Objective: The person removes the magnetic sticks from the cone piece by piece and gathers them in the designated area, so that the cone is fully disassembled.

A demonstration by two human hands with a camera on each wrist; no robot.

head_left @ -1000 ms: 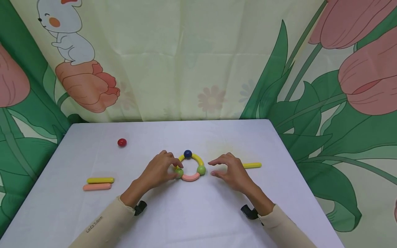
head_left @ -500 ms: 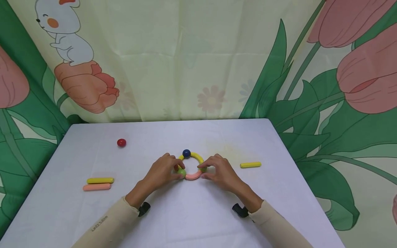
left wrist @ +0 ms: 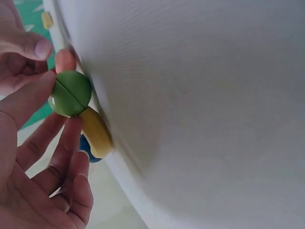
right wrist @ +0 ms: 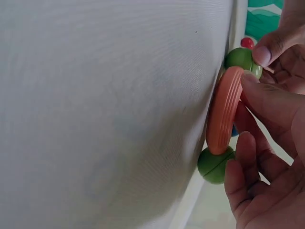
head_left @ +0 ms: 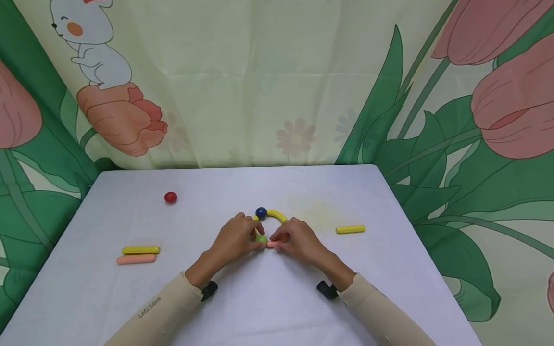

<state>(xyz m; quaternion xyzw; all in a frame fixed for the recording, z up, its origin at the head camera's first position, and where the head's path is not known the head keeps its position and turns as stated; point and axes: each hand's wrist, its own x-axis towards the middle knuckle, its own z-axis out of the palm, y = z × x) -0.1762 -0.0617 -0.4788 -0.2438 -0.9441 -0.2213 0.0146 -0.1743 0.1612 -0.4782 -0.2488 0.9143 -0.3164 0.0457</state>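
Note:
A small toy ring lies at the middle of the white table [head_left: 277, 298]. It is made of a blue ball [head_left: 261, 212], a yellow arc [head_left: 278, 215], green balls and a pink arc [head_left: 272, 244]. My left hand [head_left: 253, 235] pinches the left green ball [head_left: 261, 239] [left wrist: 70, 93], next to another yellow arc [left wrist: 96, 132]. My right hand [head_left: 279, 240] pinches the ribbed pink arc [right wrist: 223, 112] between thumb and fingers. The pink arc spans two green balls, one at its far end [right wrist: 240, 58] and one at its near end [right wrist: 214, 165]. In the head view my right hand hides the right green ball.
A red ball [head_left: 170, 197] lies at the back left. A yellow stick [head_left: 140, 250] and a pink stick [head_left: 136, 259] lie side by side at the left. Another yellow stick [head_left: 350, 229] lies right of my hands. A flower-print cloth hangs behind the table.
My right hand moved left from beside the ring and took hold of the pink arc. Both hands have closed in on the ring's near side, covering the right green ball.

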